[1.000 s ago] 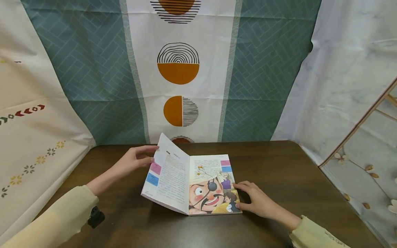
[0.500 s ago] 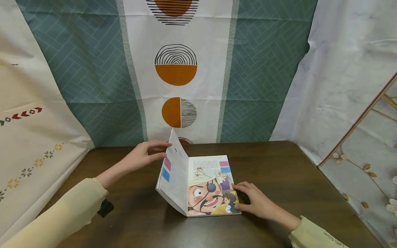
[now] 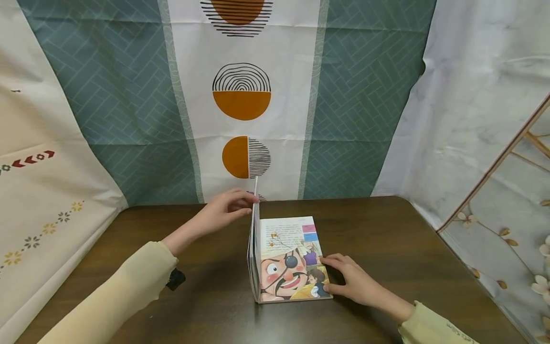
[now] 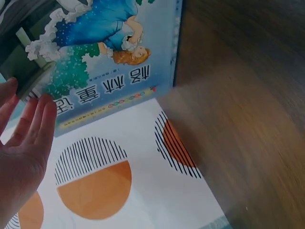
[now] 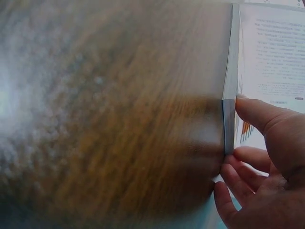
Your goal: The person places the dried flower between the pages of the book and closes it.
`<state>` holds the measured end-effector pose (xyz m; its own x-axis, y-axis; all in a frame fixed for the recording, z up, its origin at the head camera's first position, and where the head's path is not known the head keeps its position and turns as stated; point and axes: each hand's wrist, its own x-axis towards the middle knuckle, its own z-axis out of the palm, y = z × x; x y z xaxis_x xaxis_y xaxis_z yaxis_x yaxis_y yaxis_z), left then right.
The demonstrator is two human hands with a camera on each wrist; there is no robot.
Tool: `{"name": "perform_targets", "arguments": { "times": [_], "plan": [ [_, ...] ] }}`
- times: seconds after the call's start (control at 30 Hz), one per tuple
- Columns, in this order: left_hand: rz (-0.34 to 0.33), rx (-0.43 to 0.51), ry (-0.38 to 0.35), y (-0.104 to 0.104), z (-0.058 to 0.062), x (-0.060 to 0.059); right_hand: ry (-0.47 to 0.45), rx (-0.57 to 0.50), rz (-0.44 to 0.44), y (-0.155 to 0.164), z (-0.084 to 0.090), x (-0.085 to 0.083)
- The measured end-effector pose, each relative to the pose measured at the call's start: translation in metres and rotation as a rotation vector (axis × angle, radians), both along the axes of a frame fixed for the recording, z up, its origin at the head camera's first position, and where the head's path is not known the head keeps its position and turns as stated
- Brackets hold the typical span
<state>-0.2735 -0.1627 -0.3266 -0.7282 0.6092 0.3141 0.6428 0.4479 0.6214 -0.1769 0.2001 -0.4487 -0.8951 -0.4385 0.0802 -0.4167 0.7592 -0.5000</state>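
A book (image 3: 285,258) lies on the table, its left part of cover and pages raised nearly upright, edge-on to the head view. My left hand (image 3: 227,206) has its fingertips at the far upper edge of the raised part. In the left wrist view, fairly straight fingers of the left hand (image 4: 31,129) meet the blue illustrated cover (image 4: 109,62). The right-hand page shows text and a cartoon face with an eye patch. My right hand (image 3: 350,279) rests at that side's outer edge; in the right wrist view the thumb and fingertips touch the book's edge (image 5: 230,90).
The brown table (image 3: 378,234) extends around the book. A patterned cloth (image 3: 253,110) hangs behind it, with a light cloth (image 3: 51,191) at left and a marbled one (image 3: 481,143) at right. A small black object (image 3: 175,279) shows under the left sleeve.
My left hand has moved right, swinging the book's left cover and pages from slanting open to nearly upright. The right hand has stayed at the outer edge. The head view has shifted slightly.
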Motion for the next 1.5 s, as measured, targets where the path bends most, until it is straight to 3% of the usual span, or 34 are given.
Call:
{"name": "perform_targets", "arguments": {
  "times": [0.33,0.53,0.8,1.07,1.3,1.5],
  "plan": [
    [-0.071,0.034,0.015,0.022,-0.003,-0.01,0.016,0.008,0.002,0.0,0.0,0.0],
    [-0.074,0.021,0.033,0.035,-0.006,-0.015,0.02,0.003,0.01,0.001,-0.001,0.001],
    [-0.108,0.059,-0.003,0.052,-0.016,-0.019,0.069,0.002,0.03,0.001,0.0,0.001],
    [-0.147,0.001,-0.024,0.075,-0.025,-0.028,0.058,-0.009,0.026,0.001,0.001,0.002],
    [-0.216,-0.044,0.047,0.089,-0.032,-0.033,0.049,-0.009,0.026,-0.002,-0.001,0.0],
    [-0.254,-0.086,0.048,0.098,-0.035,-0.037,0.054,-0.007,0.024,0.0,-0.003,0.001]
  ]
}}
